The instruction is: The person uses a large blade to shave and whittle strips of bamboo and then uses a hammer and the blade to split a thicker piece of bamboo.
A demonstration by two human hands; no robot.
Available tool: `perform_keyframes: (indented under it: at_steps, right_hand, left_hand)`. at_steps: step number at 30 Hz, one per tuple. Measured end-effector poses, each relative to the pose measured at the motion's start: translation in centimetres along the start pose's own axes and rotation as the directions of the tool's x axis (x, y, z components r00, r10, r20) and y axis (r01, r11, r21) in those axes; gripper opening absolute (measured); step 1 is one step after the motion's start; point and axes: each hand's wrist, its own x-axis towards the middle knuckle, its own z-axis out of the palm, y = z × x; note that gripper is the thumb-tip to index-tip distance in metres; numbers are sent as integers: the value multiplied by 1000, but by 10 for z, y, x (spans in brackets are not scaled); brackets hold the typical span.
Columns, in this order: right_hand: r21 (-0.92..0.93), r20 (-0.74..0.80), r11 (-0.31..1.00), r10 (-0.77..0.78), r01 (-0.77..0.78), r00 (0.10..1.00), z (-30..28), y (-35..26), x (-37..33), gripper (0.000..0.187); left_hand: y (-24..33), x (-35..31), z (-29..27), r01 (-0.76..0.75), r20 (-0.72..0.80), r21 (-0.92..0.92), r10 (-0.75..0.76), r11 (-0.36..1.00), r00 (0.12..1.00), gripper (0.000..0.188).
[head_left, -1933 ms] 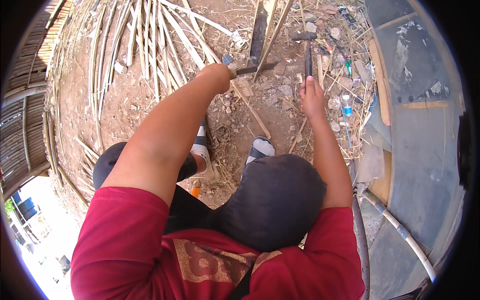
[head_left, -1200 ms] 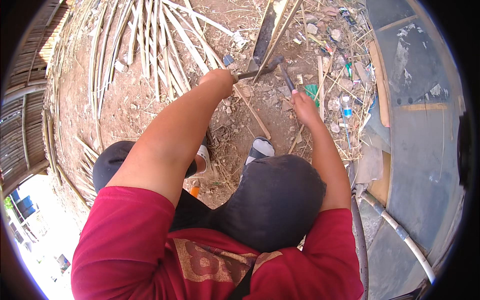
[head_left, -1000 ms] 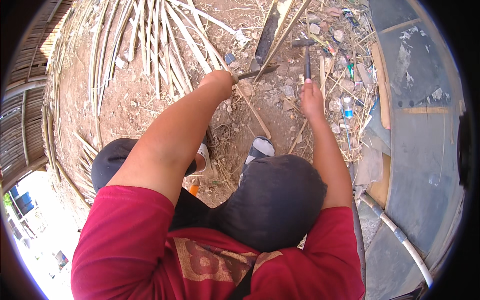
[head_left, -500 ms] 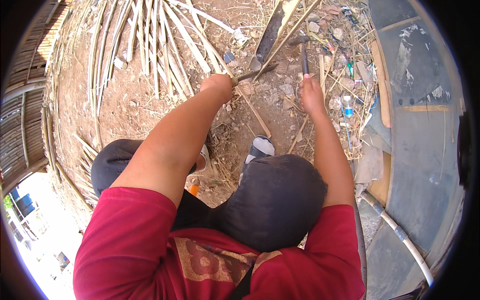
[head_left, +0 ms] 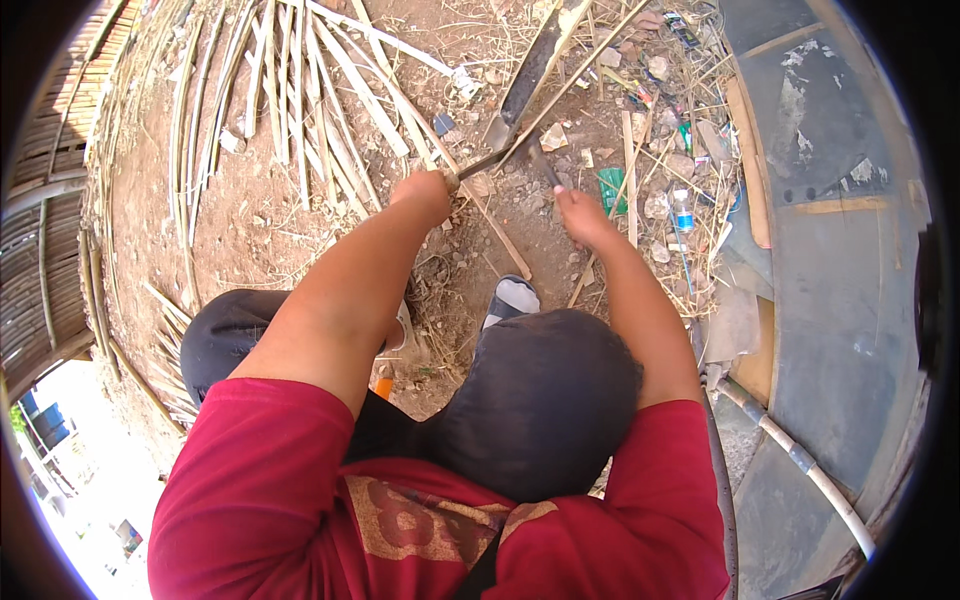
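Note:
My left hand (head_left: 422, 197) is closed round the handle of a knife (head_left: 482, 165). Its dark blade points right and meets the lower end of a long bamboo strip (head_left: 590, 62), which slopes up toward the far right. A hammer (head_left: 546, 170) is gripped by its dark handle in my right hand (head_left: 584, 216). Its head, blurred by motion, is close to the blade's tip and the strip's end; whether they touch I cannot tell. A dark trough-like piece (head_left: 522, 88) lies just beyond the blade.
Many bamboo strips (head_left: 285, 100) fan out on the dirt at far left. Right of my hands lie stones, straw, litter, a green scrap (head_left: 612, 190) and a small bottle (head_left: 683, 210). A grey panel (head_left: 830, 290) and a pale pipe (head_left: 800, 455) border the right side.
The hammer in my right hand has swung down and left toward the knife blade. My left hand, holding the knife, has shifted slightly left and nearer, with the view shifting a little too.

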Motion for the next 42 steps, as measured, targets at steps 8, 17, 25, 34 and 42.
perform_keyframes:
  at_steps: [8, 17, 25, 34, 42]
  right_hand:
    - [255, 179, 942, 174, -217, 968, -11, 5, -24, 46]
    - [-90, -215, 996, 6, -26, 977, -11, 82, -60, 52]
    - [-103, -357, 984, 98, -144, 929, 8, 141, -99, 53]
    - [-516, -474, 855, -235, -51, 848, -8, 97, -92, 35]
    - [-650, -36, 688, -451, 322, 892, -23, -24, -34, 37]
  left_hand:
    - [-22, -10, 17, 49, -11, -31, -49, 998, 999, 38]
    - [-60, -28, 22, -74, -66, 6, 74, 997, 995, 31]
    - [-60, -42, 1, -266, -7, 43, 266, 963, 964, 36]
    - [-63, -93, -118, -237, 38, 114, 234, 965, 971, 38]
    - [-82, -166, -191, -228, -184, 197, 264, 954, 947, 21]
